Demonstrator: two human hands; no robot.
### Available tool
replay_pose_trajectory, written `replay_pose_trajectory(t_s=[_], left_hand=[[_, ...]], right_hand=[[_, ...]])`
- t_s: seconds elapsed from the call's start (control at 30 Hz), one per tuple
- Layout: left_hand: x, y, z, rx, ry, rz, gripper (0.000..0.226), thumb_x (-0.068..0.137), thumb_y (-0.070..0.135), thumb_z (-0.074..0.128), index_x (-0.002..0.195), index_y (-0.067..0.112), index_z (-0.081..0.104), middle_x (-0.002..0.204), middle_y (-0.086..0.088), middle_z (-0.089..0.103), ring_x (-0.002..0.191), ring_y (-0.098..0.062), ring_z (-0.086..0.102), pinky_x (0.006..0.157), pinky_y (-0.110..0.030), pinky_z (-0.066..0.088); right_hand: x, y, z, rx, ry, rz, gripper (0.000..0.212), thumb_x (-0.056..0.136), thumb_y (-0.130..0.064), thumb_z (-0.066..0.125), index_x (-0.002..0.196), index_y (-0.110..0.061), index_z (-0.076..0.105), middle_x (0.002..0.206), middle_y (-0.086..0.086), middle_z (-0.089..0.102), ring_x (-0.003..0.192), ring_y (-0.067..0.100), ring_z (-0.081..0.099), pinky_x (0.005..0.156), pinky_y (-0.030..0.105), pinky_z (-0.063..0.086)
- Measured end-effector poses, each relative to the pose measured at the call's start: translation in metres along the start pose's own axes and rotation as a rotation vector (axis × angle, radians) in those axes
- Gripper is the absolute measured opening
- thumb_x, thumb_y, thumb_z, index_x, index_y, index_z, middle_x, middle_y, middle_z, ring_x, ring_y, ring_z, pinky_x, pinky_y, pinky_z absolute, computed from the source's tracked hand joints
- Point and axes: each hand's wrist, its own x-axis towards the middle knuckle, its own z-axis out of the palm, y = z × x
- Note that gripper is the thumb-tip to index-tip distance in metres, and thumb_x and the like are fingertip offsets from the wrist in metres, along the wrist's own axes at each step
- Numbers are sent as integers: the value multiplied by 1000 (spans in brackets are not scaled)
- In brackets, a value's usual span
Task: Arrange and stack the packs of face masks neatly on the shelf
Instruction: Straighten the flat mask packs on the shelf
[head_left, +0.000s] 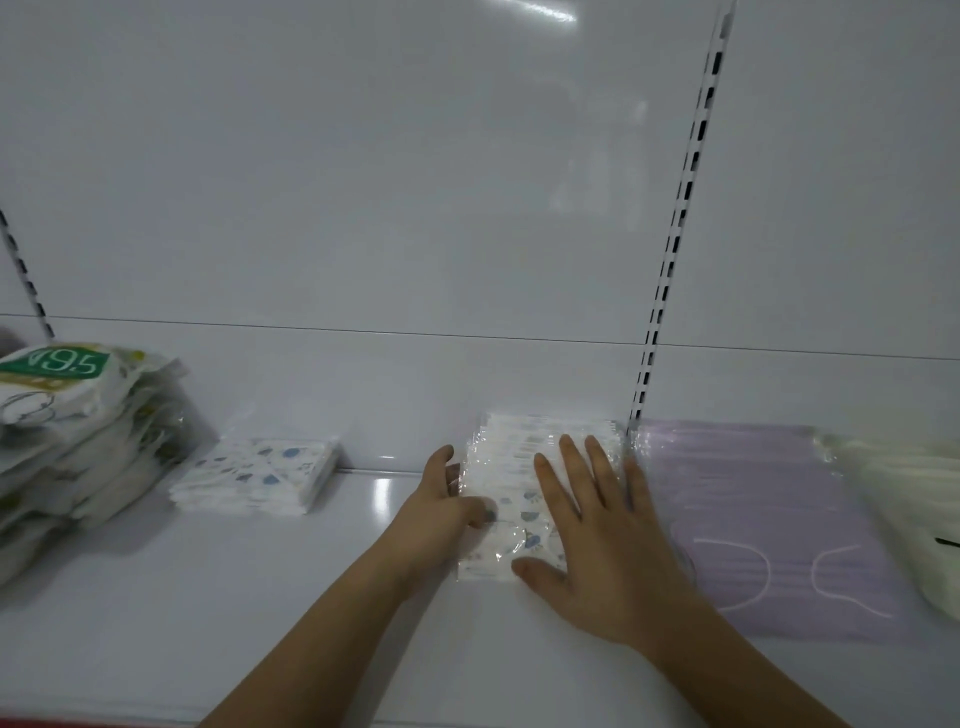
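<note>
White shelf (260, 597) boards carry everything, and nearest the camera the right hand (602, 540) is laid flat, fingers straight, on a printed pack of masks (511, 483), while the left hand (447, 504) is pressed against its left edge, thumb on top. Squaring this pack seems the step in hand. Next, alignment beside the purple pack (769, 525) is probably needed, and farther left the small pack (260, 475) and N95 pile (67, 431) remain to be tidied.
</note>
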Motion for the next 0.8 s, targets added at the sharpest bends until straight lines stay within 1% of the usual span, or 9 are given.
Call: replay_pose_trajectory(t_s=[0.07,0.17,0.33,0.4,0.47,0.53,0.6,0.7,0.8], left_hand=[[-3,2,-8,70,9,31,82,89,0,60,156,26,21,137,13,52,112,0,56,81,-17,47],[-5,3,-28,188,51,94,75,92,5,58,154,33,27,148,11,44,134,-9,42,97,-27,37],[-16,2,-82,413,295,351,45,99,16,54,142,28,47,130,11,59,120,-7,54,99,-22,41],[-16,-4,-115,578,401,407,38,101,19,52,139,24,52,131,8,60,119,-10,55,99,-24,42],[-13,-12,-152,807,459,411,36,100,20,46,133,16,60,132,0,61,123,-21,55,104,-34,44],[-7,-22,-188,1023,494,356,49,92,30,32,117,12,69,120,-7,66,115,-33,59,99,-43,47],[-2,-33,-218,1168,477,240,58,86,40,23,110,17,70,115,-5,65,113,-34,58,96,-45,47],[-1,-43,-243,1315,330,151,48,88,50,33,124,30,57,127,5,56,121,-27,52,100,-42,44],[1,-48,-255,1296,290,212,43,94,48,41,132,35,55,135,10,52,122,-25,50,101,-39,45]], right_hand=[[2,-7,-5,-3,35,2,91,84,-73,43,155,-17,32,164,12,21,152,35,13,117,62,16],[9,-26,-14,3,98,2,78,90,-61,43,150,-10,41,157,14,36,149,36,25,115,60,26],[41,-87,-36,213,159,16,62,94,-47,41,141,-9,50,138,9,59,132,30,51,111,44,42],[58,-119,-44,424,73,87,60,98,-45,49,147,-12,43,141,5,56,133,24,48,111,33,38],[79,-152,-47,582,-13,194,65,97,-49,52,150,-14,39,141,4,55,132,21,48,107,28,36],[104,-182,-46,681,-183,362,69,95,-57,51,147,-12,40,140,7,56,130,23,51,102,29,39],[131,-205,-37,765,-354,508,65,93,-57,53,135,-8,50,129,10,62,124,28,56,94,29,43],[161,-229,-18,1016,-431,676,43,86,-42,64,110,-6,61,90,5,64,94,27,68,82,34,57],[181,-246,-5,1136,-425,766,36,78,-30,68,105,-6,65,84,5,63,82,25,66,75,35,58]])
